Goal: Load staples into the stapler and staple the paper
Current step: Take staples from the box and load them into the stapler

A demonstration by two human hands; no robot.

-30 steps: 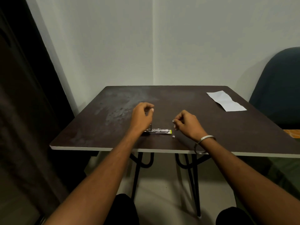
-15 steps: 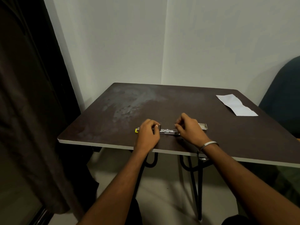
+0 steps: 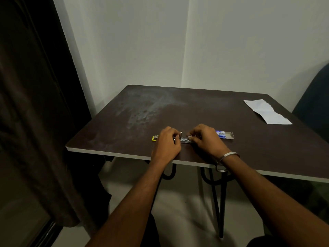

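The stapler (image 3: pixel 183 139) lies opened flat near the counter's (image 3: pixel 249 152) front edge, left hand (image 3: pixel 167 145) closed on its yellow end, right hand (image 3: pixel 207 139) pinching its metal track. Just right, a small staple box (image 3: pixel 224 134) lies open-ended; contents unclear. The paper (image 3: pixel 267 111) sits well apart at the far right edge, bare surface between.
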